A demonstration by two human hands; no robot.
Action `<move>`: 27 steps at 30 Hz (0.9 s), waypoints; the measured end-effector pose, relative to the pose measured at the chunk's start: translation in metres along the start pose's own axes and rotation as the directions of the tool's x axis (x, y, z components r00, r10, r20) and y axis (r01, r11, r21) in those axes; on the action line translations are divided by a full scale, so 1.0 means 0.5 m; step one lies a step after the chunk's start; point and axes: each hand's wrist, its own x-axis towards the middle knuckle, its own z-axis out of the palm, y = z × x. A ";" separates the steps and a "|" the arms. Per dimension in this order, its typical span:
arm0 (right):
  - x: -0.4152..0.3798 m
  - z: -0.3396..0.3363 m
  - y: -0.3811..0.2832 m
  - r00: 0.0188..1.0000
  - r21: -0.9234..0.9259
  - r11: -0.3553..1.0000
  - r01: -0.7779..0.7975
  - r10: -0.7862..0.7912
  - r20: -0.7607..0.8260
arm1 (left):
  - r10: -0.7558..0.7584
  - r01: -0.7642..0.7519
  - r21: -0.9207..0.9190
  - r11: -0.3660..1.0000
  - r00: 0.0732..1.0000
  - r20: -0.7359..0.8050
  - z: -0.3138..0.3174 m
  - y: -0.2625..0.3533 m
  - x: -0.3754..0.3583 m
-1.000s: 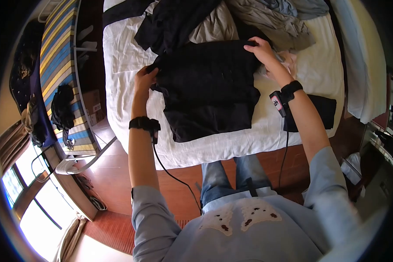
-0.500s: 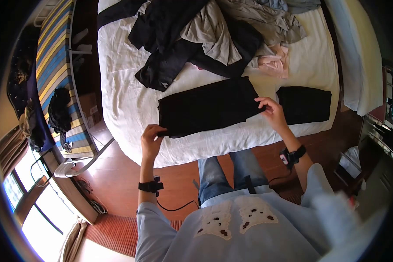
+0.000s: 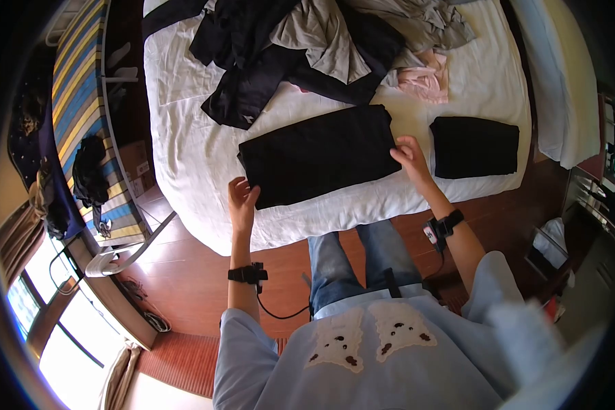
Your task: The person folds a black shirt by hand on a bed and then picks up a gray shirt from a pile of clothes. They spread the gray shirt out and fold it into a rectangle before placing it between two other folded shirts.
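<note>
Evidently, we bracket the folded black cloth [image 3: 314,157], mid-frame, probably so it lies flat: our left hand [image 3: 242,206] loosely spread by its lower-left corner; we cannot tell whether our right hand [image 3: 413,164] pinches its right edge.

Room edges, left and right.
Left: blue, yellow and grey striped panel [image 3: 74,96], crumpled black cloth [image 3: 90,171] on it; bright window [image 3: 68,355], gathered brown curtain [image 3: 119,372]; reddish-brown wooden floor [image 3: 184,290]. Right: crumpled white bag-like bundle [image 3: 550,242].
</note>
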 end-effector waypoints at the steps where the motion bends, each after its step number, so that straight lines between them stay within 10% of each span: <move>1: 0.007 0.020 -0.016 0.995 -0.053 0.998 0.029 -0.034 -0.092 | 0.008 -0.007 0.019 1.000 0.999 -0.047 0.009 0.005 0.009; 5: 0.060 -0.005 0.026 0.993 -0.491 0.864 0.114 -0.093 0.068 | -0.056 0.068 0.285 0.956 0.997 -0.049 0.019 0.025 0.030; 14: 0.029 -0.009 0.036 0.996 -0.283 0.956 0.082 -0.069 0.054 | -0.103 0.098 0.170 0.980 0.995 0.017 -0.006 -0.015 0.024; 22: 0.098 0.043 -0.014 0.986 -0.473 0.872 0.130 -0.163 -0.030 | -0.115 0.116 -0.010 0.993 0.990 0.082 0.041 0.035 0.081; 27: 0.105 0.052 0.012 0.937 -0.503 0.847 0.171 -0.298 -0.184 | 0.022 -0.001 0.198 0.980 0.994 -0.107 0.044 0.023 0.101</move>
